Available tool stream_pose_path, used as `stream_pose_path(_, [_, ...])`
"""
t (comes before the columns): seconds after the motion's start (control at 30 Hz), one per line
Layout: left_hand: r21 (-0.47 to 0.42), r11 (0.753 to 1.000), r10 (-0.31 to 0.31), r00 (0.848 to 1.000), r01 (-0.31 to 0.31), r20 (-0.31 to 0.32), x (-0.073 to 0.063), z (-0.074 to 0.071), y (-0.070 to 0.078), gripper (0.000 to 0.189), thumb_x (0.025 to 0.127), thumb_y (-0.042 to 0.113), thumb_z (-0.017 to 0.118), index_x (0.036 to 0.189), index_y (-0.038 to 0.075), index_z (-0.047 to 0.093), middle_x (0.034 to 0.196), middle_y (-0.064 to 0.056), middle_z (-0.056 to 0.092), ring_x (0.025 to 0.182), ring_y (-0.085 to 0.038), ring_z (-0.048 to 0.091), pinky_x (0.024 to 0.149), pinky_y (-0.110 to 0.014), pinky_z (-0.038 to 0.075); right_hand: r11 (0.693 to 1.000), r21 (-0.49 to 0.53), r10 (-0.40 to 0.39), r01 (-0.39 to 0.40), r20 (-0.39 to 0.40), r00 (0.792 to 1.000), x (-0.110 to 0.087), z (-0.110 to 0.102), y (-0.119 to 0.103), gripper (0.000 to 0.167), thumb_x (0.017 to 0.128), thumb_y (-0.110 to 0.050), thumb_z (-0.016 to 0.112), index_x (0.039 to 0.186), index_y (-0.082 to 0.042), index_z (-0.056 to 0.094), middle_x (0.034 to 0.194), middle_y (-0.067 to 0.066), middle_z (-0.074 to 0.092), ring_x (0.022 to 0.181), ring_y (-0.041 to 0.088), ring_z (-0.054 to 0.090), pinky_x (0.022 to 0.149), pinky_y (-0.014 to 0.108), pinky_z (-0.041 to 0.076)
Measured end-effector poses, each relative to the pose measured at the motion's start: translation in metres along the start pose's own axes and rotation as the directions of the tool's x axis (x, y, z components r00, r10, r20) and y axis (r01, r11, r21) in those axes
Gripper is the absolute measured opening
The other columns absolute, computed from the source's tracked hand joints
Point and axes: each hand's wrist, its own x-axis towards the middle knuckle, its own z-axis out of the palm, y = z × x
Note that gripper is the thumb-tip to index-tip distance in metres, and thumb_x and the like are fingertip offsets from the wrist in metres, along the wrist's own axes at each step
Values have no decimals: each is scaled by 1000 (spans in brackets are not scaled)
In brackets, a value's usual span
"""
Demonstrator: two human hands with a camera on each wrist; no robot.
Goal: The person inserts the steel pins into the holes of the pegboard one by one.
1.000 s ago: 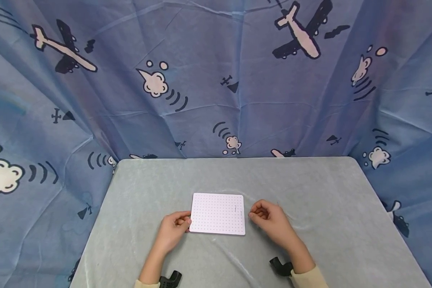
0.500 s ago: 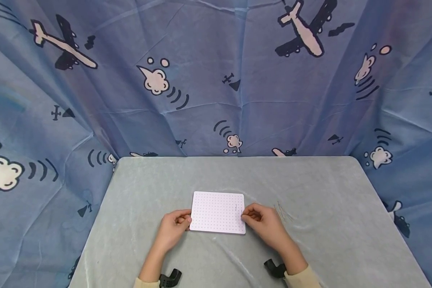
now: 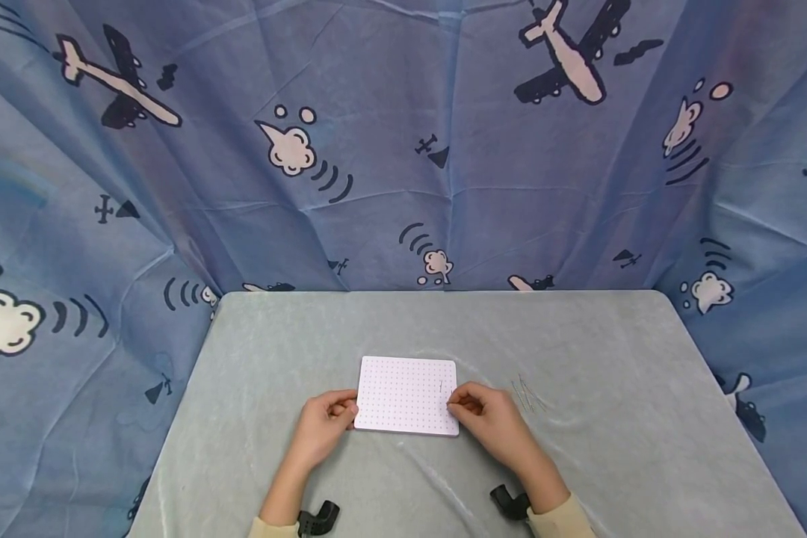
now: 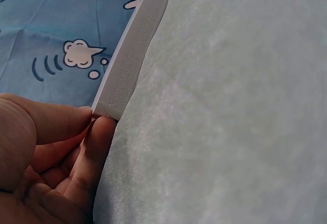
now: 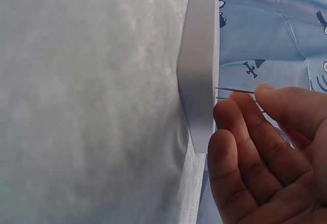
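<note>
A white board (image 3: 403, 396) dotted with a grid of small holes lies on the table. My left hand (image 3: 324, 426) pinches its left edge; in the left wrist view the thumb and a finger meet at the corner of the board (image 4: 125, 71). Over the board's right edge, my right hand (image 3: 487, 415) pinches a thin metal needle (image 5: 235, 90) between thumb and forefinger, its tip right at the board's face. A second thin needle (image 5: 222, 98) shows close beside it, partly hidden by the fingers. Near the right edge another needle (image 3: 441, 386) stands in the board.
Several loose needles (image 3: 526, 394) lie on the grey cloth-covered table (image 3: 276, 336) right of the right hand. A blue curtain (image 3: 376, 149) with printed planes hangs behind the table. Black wrist cameras (image 3: 319, 518) sit at both wrists.
My right hand has moved left from beside the board to over its right edge, uncovering the loose needles behind it. The left hand keeps its hold on the board.
</note>
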Motion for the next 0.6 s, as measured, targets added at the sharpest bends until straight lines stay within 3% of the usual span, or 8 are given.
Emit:
stream_pose_path(0.2, [-7,1000,-2,1000,2,4,1,0,0,25,100,-3,76,124,-8,77,85,-9,72,71,-19,68,65,-27,61,999,-31,10,-10,6,1000,1,1,-1,8,95,-3,84,96,-10,79,88,-6,74,75,9,66,68,26,58])
stream_pose_path(0.6, [-17,1000,-4,1000,4,2,1,0,-1,25,99,-4,77,124,-8,77,87,-10,72,71,-20,69,65,-27,61,995,-79,-53,53,-8,999,3,5,4,16,92,-1,86,92,-15,79,82,-9,73,66,5,60,59,24,53])
